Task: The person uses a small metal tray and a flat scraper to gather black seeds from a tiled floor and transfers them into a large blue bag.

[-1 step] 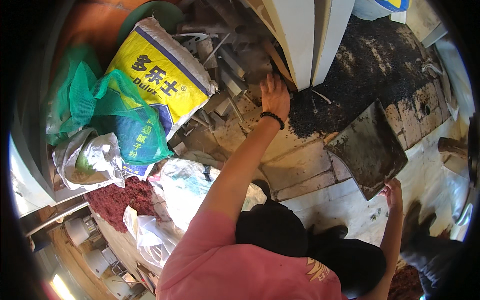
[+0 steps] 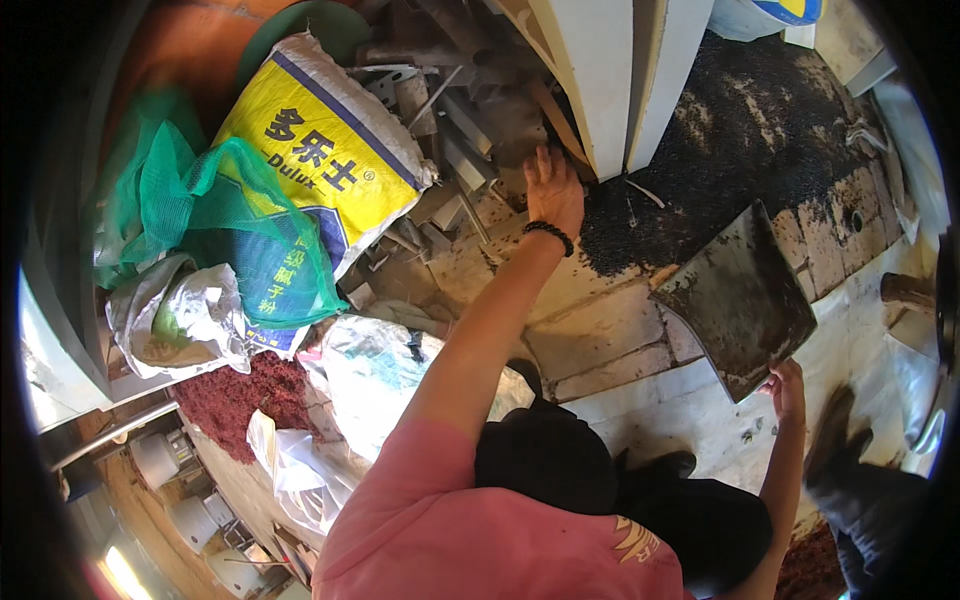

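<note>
Metal sheet (image 2: 742, 302) over the floor (image 2: 592, 332), its near edge pinched in the right hand's (image 2: 788, 390) narrow grip.
Head view: the left hand (image 2: 555, 195), fingers extended, nothing visibly held, is beside the white panels (image 2: 590, 90); work looks unfinished, dark granules (image 2: 715, 125) lying spread beyond the sheet, no heap on it.

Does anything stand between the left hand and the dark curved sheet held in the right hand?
Nothing upright visibly does; low black granules and floor lie between the left hand and the dark curved sheet. The white boards end beside the left hand, off that direct line.
</note>
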{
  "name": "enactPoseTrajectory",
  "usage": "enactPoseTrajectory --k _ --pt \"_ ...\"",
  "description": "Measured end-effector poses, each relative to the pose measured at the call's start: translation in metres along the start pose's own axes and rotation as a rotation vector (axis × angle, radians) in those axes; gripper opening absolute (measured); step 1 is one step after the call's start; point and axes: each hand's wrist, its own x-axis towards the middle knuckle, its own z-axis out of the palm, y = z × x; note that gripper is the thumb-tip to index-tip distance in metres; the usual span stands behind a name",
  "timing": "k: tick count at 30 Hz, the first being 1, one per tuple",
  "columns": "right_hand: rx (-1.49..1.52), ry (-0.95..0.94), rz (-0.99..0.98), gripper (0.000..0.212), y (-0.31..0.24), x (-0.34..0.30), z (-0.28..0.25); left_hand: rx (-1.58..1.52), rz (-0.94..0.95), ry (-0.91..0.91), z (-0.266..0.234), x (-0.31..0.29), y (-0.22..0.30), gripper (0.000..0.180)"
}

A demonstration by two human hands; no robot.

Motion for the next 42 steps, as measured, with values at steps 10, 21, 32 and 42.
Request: enactPoseTrajectory --k 10,21,32,42 --pt "0.028 -0.051 0.000 0.023 0.017 0.013 -0.011 -0.248 0.147 0.168 0.007 -0.021 0.014 0.027" --pt "0.017 -0.036 -0.003 0.013 0.007 0.006 0.001 -0.355 0.016 0.279 0.012 -0.066 -0.016 0.035" --pt "0.025 -0.032 -0.002 0.016 0.007 0.008 -0.001 -0.653 -0.052 -0.006 0.012 -0.088 -0.015 0.013" --pt "-0.072 -0.016 0.059 0.014 0.004 0.012 0.004 -0.481 -0.449 0.336 -0.004 -0.035 -0.029 0.041"
